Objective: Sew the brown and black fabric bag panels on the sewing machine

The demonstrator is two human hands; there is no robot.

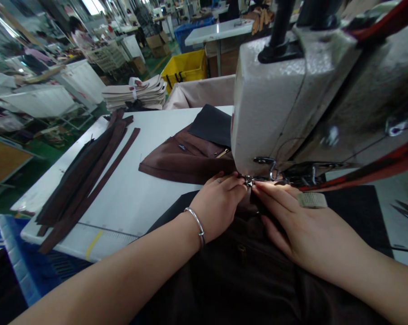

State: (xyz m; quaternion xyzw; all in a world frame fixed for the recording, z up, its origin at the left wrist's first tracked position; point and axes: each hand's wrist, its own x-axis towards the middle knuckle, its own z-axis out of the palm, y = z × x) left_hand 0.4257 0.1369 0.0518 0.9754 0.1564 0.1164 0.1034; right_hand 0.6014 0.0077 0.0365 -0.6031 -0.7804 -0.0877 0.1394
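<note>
A dark brown fabric piece (177,158) with a short gold zipper (223,153) and a small label runs under the sewing machine's (268,104) presser foot (249,182). My left hand (220,203), with a ring and a silver bangle, is closed on the fabric just left of the foot, fingertips close to the needle area. To the right of the foot, my right hand (292,216) lies on the fabric with fingers stretched out and thumb apart. A beige strip (312,200) crosses one of its fingers. More dark brown fabric (238,275) hangs down in front of me.
Brown and black fabric strips (89,180) lie on the white table (122,212) at left. Scissors (407,211) rest at right. A blue crate (17,257) stands lower left. Behind are stacked beige pieces (139,92), a yellow bin (187,67) and a distant person (80,34).
</note>
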